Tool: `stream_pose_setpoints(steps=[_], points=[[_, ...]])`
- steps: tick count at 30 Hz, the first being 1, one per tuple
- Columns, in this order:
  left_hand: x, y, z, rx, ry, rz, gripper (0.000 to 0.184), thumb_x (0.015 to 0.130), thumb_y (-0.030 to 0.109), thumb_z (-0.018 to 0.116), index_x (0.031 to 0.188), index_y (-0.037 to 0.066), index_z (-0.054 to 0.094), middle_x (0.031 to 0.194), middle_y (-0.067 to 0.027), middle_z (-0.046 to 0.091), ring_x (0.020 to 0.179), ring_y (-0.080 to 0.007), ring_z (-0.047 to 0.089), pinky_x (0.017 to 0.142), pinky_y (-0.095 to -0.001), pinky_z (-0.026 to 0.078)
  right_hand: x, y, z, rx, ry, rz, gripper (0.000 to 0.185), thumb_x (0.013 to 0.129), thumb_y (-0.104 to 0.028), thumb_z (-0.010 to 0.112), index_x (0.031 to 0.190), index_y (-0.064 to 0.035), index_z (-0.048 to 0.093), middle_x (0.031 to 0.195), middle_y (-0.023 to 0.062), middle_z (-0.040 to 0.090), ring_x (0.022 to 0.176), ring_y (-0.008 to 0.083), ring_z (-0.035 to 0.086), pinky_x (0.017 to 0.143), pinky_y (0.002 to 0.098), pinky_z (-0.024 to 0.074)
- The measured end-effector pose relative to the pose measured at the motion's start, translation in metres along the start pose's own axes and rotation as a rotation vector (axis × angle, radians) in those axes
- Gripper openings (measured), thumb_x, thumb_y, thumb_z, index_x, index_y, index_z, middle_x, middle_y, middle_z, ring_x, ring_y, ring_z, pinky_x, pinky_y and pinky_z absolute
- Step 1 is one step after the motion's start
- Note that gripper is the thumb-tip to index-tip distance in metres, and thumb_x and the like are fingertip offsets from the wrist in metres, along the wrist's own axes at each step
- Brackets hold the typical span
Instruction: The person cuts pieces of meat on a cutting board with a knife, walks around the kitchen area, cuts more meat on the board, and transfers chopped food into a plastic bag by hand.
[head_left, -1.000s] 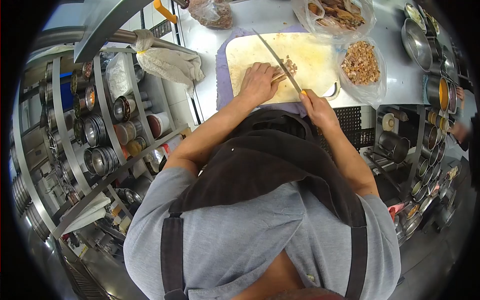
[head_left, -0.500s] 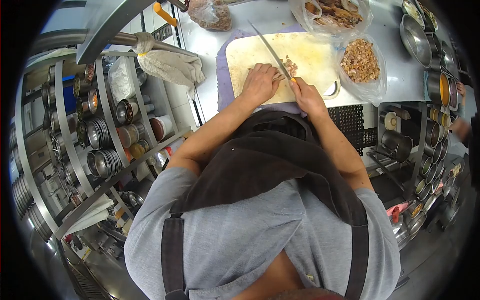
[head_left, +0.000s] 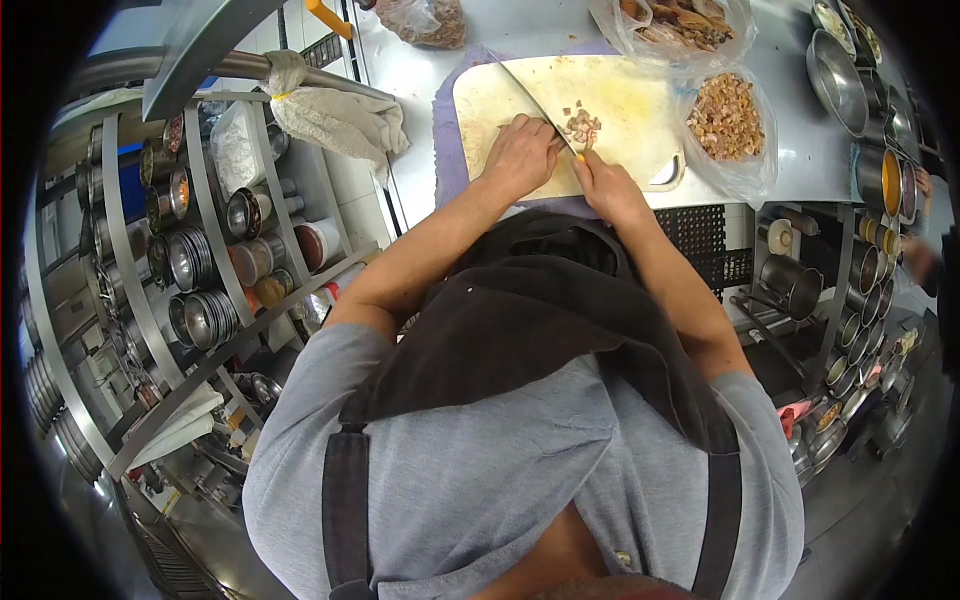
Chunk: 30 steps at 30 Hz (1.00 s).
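Note:
My right hand [head_left: 610, 190] is closed round the yellow handle of a long kitchen knife [head_left: 543, 108], its blade slanting up and left over the cutting board [head_left: 640, 90]. Just left of the blade, my left hand [head_left: 522, 158] has its fingers curled together, pressing a piece of meat against the board. Most of that meat is hidden under the fingers. Small diced meat [head_left: 582, 126] lies in a loose pile right of the blade. The pale board rests on a purple cloth [head_left: 447, 150].
A clear bag of diced meat [head_left: 725, 115] sits right of the board, and another bag of browned pieces [head_left: 690, 25] is behind it. A third bag [head_left: 425, 22] lies at back left. Metal bowls [head_left: 838, 80] line the right; a towel [head_left: 335, 120] hangs left.
The knife blade has come closer to my left fingertips, and my right hand has shifted slightly left. More cut pieces show right of the blade. The view has shifted a little.

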<state>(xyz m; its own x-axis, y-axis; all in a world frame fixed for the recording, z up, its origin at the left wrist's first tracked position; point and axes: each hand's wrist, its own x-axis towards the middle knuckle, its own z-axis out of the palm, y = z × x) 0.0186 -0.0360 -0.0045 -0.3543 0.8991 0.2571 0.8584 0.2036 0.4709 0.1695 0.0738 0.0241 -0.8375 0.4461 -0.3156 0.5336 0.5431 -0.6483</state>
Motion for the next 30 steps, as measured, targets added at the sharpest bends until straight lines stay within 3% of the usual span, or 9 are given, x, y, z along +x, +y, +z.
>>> stream_pose_setpoints(steps=[4,12,19,24,30], points=[[0.001,-0.004,-0.002,-0.015,-0.008,0.021,0.017,0.079,0.014,0.068,0.089,0.002,0.062,0.088,-0.0140,0.062,0.089,-0.0324,0.057,0.078,-0.0419,0.047,0.021,-0.001,0.007,0.016,0.064,-0.048,0.035,0.100,-0.036,0.043,0.105,-0.0043,0.055,0.074,0.0285,0.063,0.074,0.0481,0.061,0.067,0.0560,0.0467],[-0.008,0.001,-0.012,-0.047,0.057,-0.045,0.024,0.080,0.021,0.070,0.090,-0.001,0.064,0.089,-0.0152,0.063,0.087,-0.0342,0.058,0.079,-0.0427,0.047,-0.024,0.009,-0.021,0.102,0.034,0.041,0.036,0.100,-0.038,0.045,0.114,-0.0061,0.057,0.082,0.0280,0.064,0.082,0.0466,0.062,0.072,0.0531,0.0468],[-0.006,0.000,-0.004,-0.038,0.001,-0.055,0.015,0.082,0.016,0.065,0.085,0.001,0.065,0.085,-0.0142,0.064,0.087,-0.0323,0.057,0.079,-0.0415,0.047,-0.037,0.006,-0.019,0.055,-0.065,0.014,0.036,0.099,-0.036,0.046,0.110,-0.0034,0.057,0.079,0.0294,0.063,0.080,0.0473,0.061,0.071,0.0537,0.0469],[-0.002,-0.004,-0.002,-0.009,-0.006,0.006,0.016,0.085,0.017,0.063,0.084,0.002,0.066,0.085,-0.0138,0.064,0.088,-0.0307,0.057,0.081,-0.0405,0.046,0.015,-0.008,0.005,0.017,0.026,-0.053,0.032,0.099,-0.033,0.046,0.102,-0.0023,0.056,0.076,0.0297,0.063,0.075,0.0479,0.061,0.067,0.0554,0.0466],[-0.009,0.001,-0.009,-0.071,0.018,-0.053,0.015,0.079,0.011,0.066,0.089,0.000,0.066,0.085,-0.0146,0.063,0.086,-0.0331,0.057,0.079,-0.0421,0.047,0.004,0.004,-0.002,0.092,0.075,-0.041,0.035,0.100,-0.035,0.045,0.108,-0.0039,0.057,0.077,0.0285,0.063,0.077,0.0468,0.062,0.070,0.0539,0.0468]])
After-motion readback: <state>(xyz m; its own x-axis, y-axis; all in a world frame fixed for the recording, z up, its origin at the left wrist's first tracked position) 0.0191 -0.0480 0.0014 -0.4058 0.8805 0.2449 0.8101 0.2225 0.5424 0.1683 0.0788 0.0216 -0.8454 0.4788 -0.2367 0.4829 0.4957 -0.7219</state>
